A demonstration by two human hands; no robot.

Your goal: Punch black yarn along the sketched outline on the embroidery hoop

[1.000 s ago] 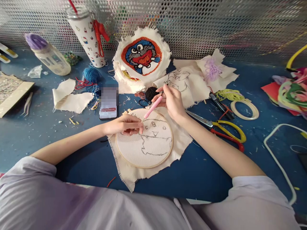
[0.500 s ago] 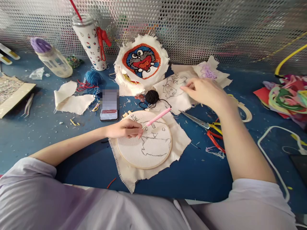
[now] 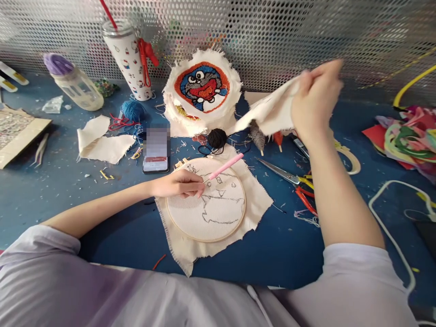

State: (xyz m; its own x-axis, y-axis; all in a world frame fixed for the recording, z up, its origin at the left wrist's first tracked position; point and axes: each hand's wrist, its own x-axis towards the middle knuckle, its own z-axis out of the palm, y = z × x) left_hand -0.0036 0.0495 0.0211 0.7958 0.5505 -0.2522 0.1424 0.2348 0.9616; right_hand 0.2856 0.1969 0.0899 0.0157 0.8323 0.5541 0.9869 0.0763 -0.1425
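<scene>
Head view: one hand pins a punch needle on hooped cloth while the other lifts loose fabric.

The left hand [image 3: 180,184] rests on the embroidery hoop [image 3: 206,199], fingers pinched shut around the tip of the pink punch needle [image 3: 225,166], whose handle slants up to the right. The right hand [image 3: 315,100] is raised above the blue table [image 3: 279,245], fingers closed on cream fabric pieces [image 3: 269,116] that hang toward a black yarn ball [image 3: 217,137]. Scissors [image 3: 289,179] lie just right of the hoop; a phone [image 3: 156,152] lies to its left.

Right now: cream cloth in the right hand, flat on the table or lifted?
Lifted: the right hand grips the cream cloth above the table.
</scene>
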